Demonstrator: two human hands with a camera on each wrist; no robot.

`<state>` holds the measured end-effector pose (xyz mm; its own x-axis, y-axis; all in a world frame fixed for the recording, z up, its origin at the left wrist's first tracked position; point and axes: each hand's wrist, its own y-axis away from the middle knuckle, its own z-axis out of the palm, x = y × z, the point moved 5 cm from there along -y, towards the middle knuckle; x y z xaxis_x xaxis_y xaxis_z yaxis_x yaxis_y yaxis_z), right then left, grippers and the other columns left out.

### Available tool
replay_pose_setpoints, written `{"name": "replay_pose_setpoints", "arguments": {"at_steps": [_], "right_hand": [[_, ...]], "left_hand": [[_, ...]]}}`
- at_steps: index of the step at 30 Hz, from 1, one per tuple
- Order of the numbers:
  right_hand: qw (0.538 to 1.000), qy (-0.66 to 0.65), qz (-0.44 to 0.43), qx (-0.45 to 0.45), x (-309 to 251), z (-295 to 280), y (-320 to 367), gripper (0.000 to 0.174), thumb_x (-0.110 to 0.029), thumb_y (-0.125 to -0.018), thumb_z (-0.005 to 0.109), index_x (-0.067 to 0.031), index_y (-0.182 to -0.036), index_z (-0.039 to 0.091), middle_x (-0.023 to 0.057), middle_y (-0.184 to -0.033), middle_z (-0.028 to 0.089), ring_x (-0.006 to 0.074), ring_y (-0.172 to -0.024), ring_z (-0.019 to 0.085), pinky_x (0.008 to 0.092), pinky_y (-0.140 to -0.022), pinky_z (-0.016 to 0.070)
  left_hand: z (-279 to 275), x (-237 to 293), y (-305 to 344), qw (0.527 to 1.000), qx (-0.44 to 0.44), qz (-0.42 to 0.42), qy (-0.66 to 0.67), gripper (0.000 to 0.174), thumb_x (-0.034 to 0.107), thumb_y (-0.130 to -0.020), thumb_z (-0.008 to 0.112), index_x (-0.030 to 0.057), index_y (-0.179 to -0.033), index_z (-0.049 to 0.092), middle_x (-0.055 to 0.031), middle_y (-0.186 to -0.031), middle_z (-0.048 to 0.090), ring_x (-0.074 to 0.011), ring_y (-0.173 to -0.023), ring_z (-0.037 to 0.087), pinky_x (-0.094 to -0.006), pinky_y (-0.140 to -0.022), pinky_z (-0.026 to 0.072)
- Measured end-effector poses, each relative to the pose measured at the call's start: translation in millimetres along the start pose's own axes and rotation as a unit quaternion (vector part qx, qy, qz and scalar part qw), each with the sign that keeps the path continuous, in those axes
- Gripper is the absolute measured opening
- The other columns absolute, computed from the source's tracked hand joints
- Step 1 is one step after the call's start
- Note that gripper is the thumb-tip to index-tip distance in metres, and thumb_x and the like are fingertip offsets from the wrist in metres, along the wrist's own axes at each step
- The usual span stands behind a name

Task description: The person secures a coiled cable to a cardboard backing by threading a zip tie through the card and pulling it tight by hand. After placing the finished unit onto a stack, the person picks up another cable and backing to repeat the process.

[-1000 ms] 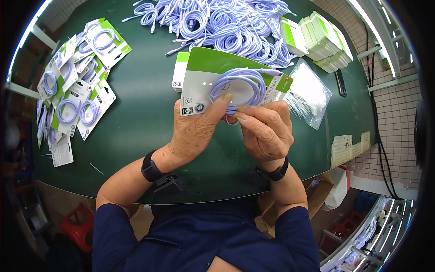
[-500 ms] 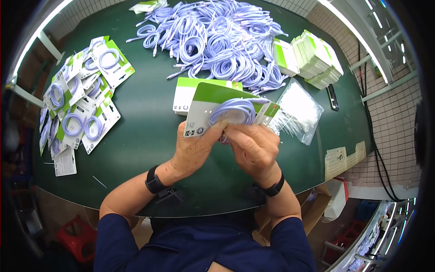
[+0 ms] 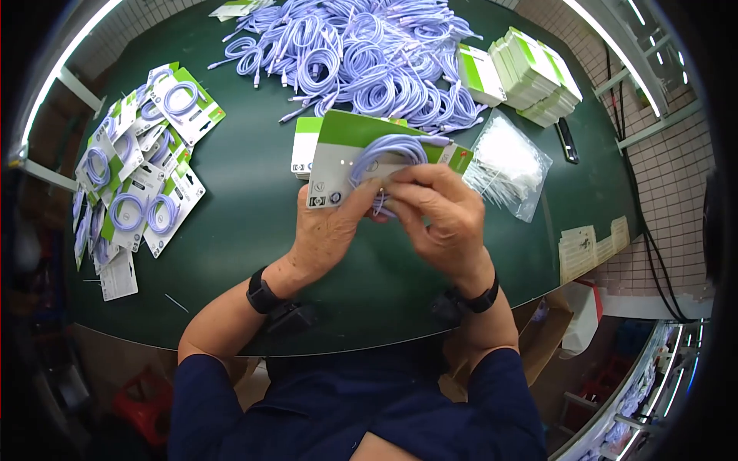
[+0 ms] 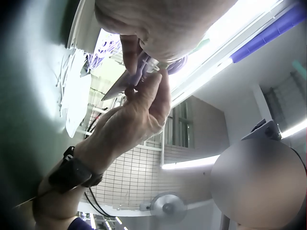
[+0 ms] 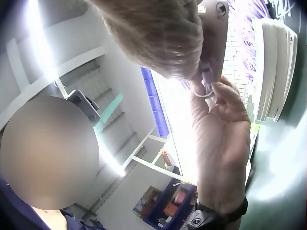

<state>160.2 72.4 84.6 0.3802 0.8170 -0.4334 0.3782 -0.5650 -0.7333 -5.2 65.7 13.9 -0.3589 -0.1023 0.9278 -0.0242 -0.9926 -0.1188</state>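
Over one table (image 3: 246, 253), gripping one card (image 3: 330, 165) and one cable coil (image 3: 396, 146) with left hand (image 3: 327, 230); pinching at that coil, partly hidden, with right hand (image 3: 446, 215).

The right grip (image 3: 444, 213) hides the lower part of the coiled cable (image 3: 403, 146) and part of the card (image 3: 330, 163) in the head view; the card's fine print is too small to read. The top edge cuts off the cable heap (image 3: 357, 58). In each wrist view, the upper edge crops the nearer grip (image 4: 160, 26), and a round blurred area (image 4: 259, 184) obscures all detail within it.
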Motion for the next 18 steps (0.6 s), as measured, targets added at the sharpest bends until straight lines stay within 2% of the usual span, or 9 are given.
{"name": "replay_pose_setpoints", "arguments": {"at_steps": [3,5,6,9,10,12,13,15,18], "right_hand": [[0.991,-0.031,0.009,0.127,11,-27,4,0.019,0.01,-0.09,0.074,0.0008,-0.106,0.073,0.0117,-0.101,0.073,0.014,-0.084,0.069,0.0291,-0.068,0.0562],[0.967,-0.092,0.072,0.228,38,-45,13,0.016,0.004,-0.098,0.07,0.002,-0.114,0.069,0.0128,-0.105,0.072,0.0131,-0.087,0.069,0.0285,-0.071,0.0571],[0.966,-0.094,0.076,0.23,50,-47,16,0.016,0.004,-0.098,0.07,0.002,-0.114,0.069,0.0128,-0.105,0.072,0.0131,-0.087,0.069,0.0285,-0.071,0.0571],[0.843,-0.362,0.357,0.173,105,-29,36,0.028,-0.009,-0.1,0.072,0.0039,-0.124,0.069,0.0167,-0.116,0.073,0.0216,-0.087,0.075,0.0344,-0.076,0.0615],[0.843,-0.361,0.36,0.174,102,-24,44,0.028,-0.009,-0.1,0.072,0.0039,-0.124,0.069,0.0167,-0.116,0.073,0.0216,-0.087,0.075,0.0344,-0.076,0.0615],[0.748,-0.535,0.39,0.041,85,9,56,0.049,-0.029,-0.106,0.065,0.0043,-0.141,0.06,0.0239,-0.125,0.071,0.0303,-0.096,0.077,0.0371,-0.078,0.0634],[0.751,-0.532,0.39,0.039,84,17,56,0.049,-0.029,-0.106,0.065,0.0043,-0.141,0.06,0.0239,-0.125,0.071,0.0303,-0.096,0.077,0.0371,-0.078,0.0634],[0.562,-0.723,0.387,-0.106,66,46,58,0.063,-0.041,-0.106,0.063,0.0039,-0.149,0.052,0.0271,-0.129,0.069,0.0363,-0.103,0.076,0.0468,-0.085,0.0675],[0.558,-0.734,0.366,-0.126,67,47,61,0.069,-0.048,-0.104,0.063,0.0044,-0.147,0.053,0.028,-0.127,0.069,0.039,-0.099,0.077,0.0487,-0.08,0.0678]], "left_hand": [[3,11,-2,0.999,0.019,-0.019,0.032,0.027,0.01,-0.103,0.069,-0.0036,-0.126,0.067,-0.0105,-0.107,0.075,-0.0171,-0.083,0.075,-0.0301,-0.067,0.065],[7,17,-1,0.998,0.018,-0.026,0.061,0.028,0.01,-0.103,0.069,-0.0036,-0.128,0.066,-0.0113,-0.109,0.074,-0.0179,-0.084,0.074,-0.0308,-0.067,0.0654],[7,19,1,0.997,0.018,-0.029,0.075,0.029,0.009,-0.103,0.068,-0.0036,-0.129,0.065,-0.0117,-0.111,0.074,-0.0183,-0.084,0.074,-0.0312,-0.067,0.0655],[11,22,6,0.996,0.005,-0.03,0.089,0.029,0.008,-0.104,0.067,-0.0036,-0.129,0.064,-0.0122,-0.114,0.073,-0.0189,-0.086,0.074,-0.0314,-0.067,0.0655],[13,22,8,0.995,-0.001,-0.028,0.099,0.029,0.008,-0.104,0.067,-0.0036,-0.13,0.064,-0.0124,-0.116,0.072,-0.0192,-0.087,0.074,-0.0314,-0.067,0.0655],[16,22,11,0.995,-0.009,-0.029,0.091,0.027,0.007,-0.103,0.067,-0.0037,-0.129,0.065,-0.0121,-0.116,0.072,-0.0189,-0.088,0.074,-0.0314,-0.067,0.0655],[18,22,13,0.996,-0.016,-0.028,0.083,0.026,0.006,-0.103,0.067,-0.0038,-0.127,0.066,-0.0117,-0.117,0.072,-0.0185,-0.088,0.074,-0.0314,-0.068,0.0655],[18,20,15,0.996,-0.024,-0.024,0.078,0.025,0.005,-0.103,0.067,-0.0039,-0.126,0.066,-0.0113,-0.118,0.072,-0.0182,-0.089,0.074,-0.0313,-0.068,0.0655],[14,18,16,0.977,-0.088,0.078,-0.179,0.022,0.004,-0.101,0.07,-0.0048,-0.121,0.069,-0.0097,-0.118,0.072,-0.0159,-0.087,0.073,-0.0303,-0.068,0.0649]]}}
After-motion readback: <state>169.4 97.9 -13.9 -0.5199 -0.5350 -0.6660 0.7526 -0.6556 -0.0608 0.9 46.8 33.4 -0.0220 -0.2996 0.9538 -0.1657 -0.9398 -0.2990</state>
